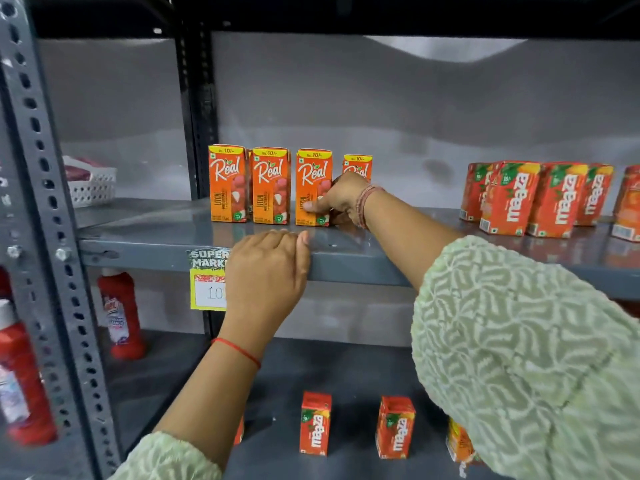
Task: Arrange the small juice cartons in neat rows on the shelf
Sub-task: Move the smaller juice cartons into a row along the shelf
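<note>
while the right hand reaches far over the shelf, its thumb lies on the front face of the third litchi carton and the other fingers go around its right side, so this hand is grasping the carton near its base. the carton stands upright, its long axis vertical, at the front of the shelf, in line with two other litchi cartons on its left; a gap separates it from the second one. a fourth litchi carton stands further back, just behind the knuckles, partly hidden. the left hand rests on the front edge of the shelf, fingers curled over the lip and holding nothing, next to the price label. the right hand is clearly the nearer one to the row. i think the next push should go to the left, along the shelf edge, to close the gap. to the right, well apart, the mango cartons stand crowded and turned at angles, and some more wait on the lower shelf.
</note>
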### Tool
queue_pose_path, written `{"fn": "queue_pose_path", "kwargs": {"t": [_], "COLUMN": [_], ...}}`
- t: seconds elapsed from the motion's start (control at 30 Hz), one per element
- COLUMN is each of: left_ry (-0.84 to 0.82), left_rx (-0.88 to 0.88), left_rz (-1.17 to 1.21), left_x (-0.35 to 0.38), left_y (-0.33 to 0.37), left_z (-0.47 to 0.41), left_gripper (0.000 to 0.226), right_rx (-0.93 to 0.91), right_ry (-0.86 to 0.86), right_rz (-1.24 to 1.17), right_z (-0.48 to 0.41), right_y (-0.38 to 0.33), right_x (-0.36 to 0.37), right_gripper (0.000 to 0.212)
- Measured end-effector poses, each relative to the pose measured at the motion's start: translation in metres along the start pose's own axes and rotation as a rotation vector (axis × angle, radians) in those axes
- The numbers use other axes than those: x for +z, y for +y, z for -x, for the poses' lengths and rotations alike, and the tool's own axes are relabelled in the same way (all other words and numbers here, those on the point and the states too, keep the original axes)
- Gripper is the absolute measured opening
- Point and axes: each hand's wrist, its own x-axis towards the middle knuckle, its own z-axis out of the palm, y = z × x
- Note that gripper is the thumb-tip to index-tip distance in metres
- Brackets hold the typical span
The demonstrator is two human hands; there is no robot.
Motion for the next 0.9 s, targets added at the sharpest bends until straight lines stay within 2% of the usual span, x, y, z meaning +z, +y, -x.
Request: {"fn": "queue_pose_path", "kwargs": {"t": [0.43, 0.9], "left_ry": [-0.06, -0.152], "left_rx": [-0.019, -0.065], "left_rz": [0.012, 0.006], "left_x": [-0.0023, -0.0092], "left_y": [0.0041, 0.0076], "left_z": [-0.0005, -0.0023], "left_gripper": [0.043, 0.044], "right_rx": [-0.019, -0.012], "right_ry": [0.022, -0.007], "right_rz": [0.071, 0.019], "right_z": [0.0035, 0.0016], "right_y": [0.003, 0.0066], "right_x": [-0.0014, -0.0032], "right_gripper": [0.056, 0.061]}}
